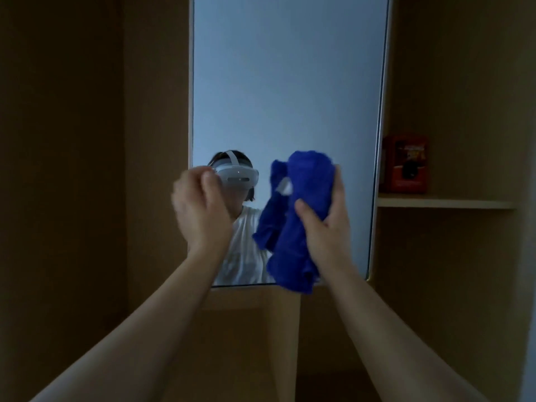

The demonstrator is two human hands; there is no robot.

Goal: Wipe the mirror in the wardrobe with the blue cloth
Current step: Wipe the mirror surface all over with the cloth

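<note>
Dim, brownish wardrobe [87, 140] — only the mirror [290, 82] glows pale blue (hands slightly motion-blurred).

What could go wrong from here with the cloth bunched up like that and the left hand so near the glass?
1. The blue cloth is bunched in the right hand, so little fabric may meet the mirror and streaks could remain.
2. The bare left hand, fingers curled by the mirror's left edge, might smudge the glass.
3. A wide stroke rightward could knock the red box on the shelf.
</note>
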